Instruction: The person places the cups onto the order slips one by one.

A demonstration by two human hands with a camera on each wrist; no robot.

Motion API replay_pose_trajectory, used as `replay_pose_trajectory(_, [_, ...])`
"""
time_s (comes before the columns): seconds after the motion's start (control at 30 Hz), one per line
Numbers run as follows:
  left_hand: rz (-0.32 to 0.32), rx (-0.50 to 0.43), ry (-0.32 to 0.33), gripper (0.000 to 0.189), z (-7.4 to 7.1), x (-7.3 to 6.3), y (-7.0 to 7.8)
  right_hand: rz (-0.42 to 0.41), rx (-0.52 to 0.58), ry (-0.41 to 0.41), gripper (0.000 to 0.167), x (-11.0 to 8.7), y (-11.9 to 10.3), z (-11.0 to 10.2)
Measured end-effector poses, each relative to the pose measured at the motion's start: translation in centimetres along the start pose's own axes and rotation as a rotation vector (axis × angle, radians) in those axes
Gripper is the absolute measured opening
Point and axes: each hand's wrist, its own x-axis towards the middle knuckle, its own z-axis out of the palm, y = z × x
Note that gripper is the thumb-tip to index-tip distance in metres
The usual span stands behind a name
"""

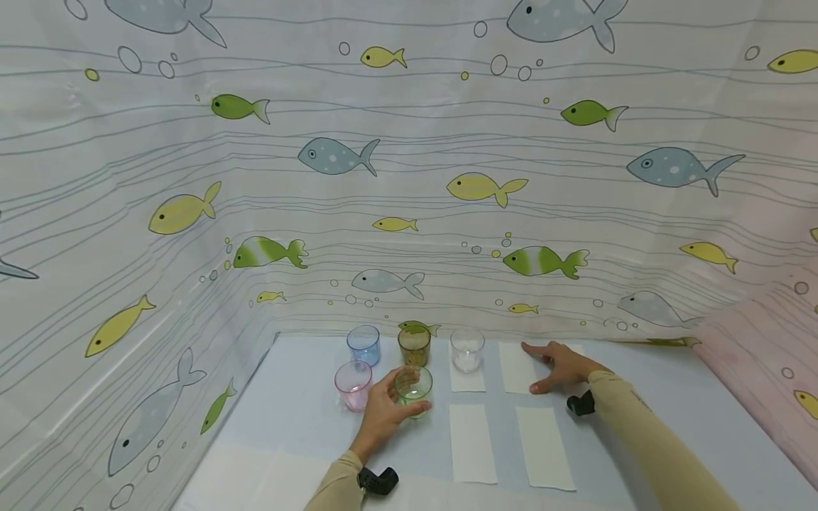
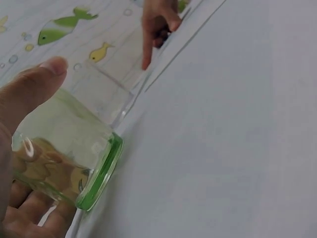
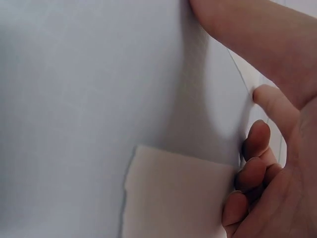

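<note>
My left hand (image 1: pixel 381 419) grips a green-tinted clear glass (image 1: pixel 414 384), thumb on one side and fingers on the other. In the left wrist view the green glass (image 2: pixel 96 163) shows its thick base close to the table; whether it touches is unclear. My right hand (image 1: pixel 565 367) is spread over the back row of white paper pieces, index finger and thumb reaching toward a paper piece (image 1: pixel 516 369). The right wrist view shows the other fingers (image 3: pixel 251 173) loosely bent beside a paper piece (image 3: pixel 173 198), with nothing held.
A pink glass (image 1: pixel 353 387), a blue glass (image 1: pixel 363 346) and an amber glass (image 1: pixel 414 348) stand around the left hand. A colourless glass (image 1: pixel 468 351) stands on a paper piece (image 1: pixel 469 382). Two more paper pieces (image 1: pixel 473 443) lie nearer. Fish-patterned curtain (image 1: pixel 409 199) borders the table.
</note>
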Motion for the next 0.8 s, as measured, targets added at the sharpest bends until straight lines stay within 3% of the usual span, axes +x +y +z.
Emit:
replay_pose_trajectory(0.23, [0.041, 0.003, 0.025, 0.072, 0.3, -0.1, -0.1, 0.007, 0.002, -0.003, 0.111, 0.0, 0.1, 0.1])
replay_pose_trajectory(0.47, [0.021, -0.002, 0.041, 0.068, 0.4, 0.1, 0.2, 0.022, 0.007, 0.006, 0.111, 0.3, 0.2, 0.2])
replay_pose_trajectory(0.6, [0.016, -0.008, 0.039, 0.065, 1.0, 0.3, 1.2, 0.032, 0.013, 0.008, 0.111, 0.6, 0.4, 0.3])
replay_pose_trajectory(0.8, [0.050, 0.024, 0.061, 0.070, 2.6, 0.5, 3.9, 0.041, 0.036, 0.011, 0.112, 0.5, 0.4, 0.4])
